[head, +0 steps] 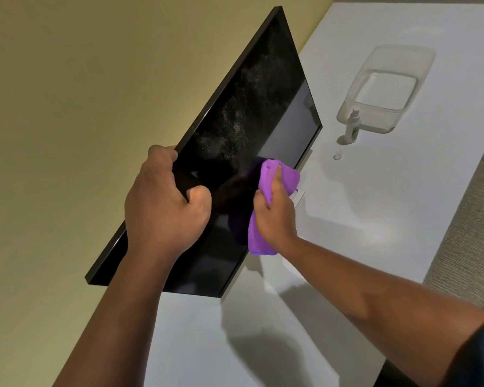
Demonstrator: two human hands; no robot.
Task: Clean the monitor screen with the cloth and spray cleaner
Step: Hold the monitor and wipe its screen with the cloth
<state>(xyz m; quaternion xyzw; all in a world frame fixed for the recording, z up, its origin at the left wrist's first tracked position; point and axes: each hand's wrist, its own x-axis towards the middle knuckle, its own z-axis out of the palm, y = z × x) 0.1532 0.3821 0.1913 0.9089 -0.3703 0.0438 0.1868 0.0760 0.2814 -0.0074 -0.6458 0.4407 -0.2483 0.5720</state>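
Against a yellowish wall, a white desk (375,191) is carrying the black monitor (277,121). Gripping its top edge, the left hand (162,208) is steadying it, while the right hand (274,216) is clutching the purple cloth (266,185) and pressing it to the near screen. Spray mist is lying up and away from the cloth, along the screen's long axis. A spray bottle (352,127) is standing far right beside a clear tub (386,88).
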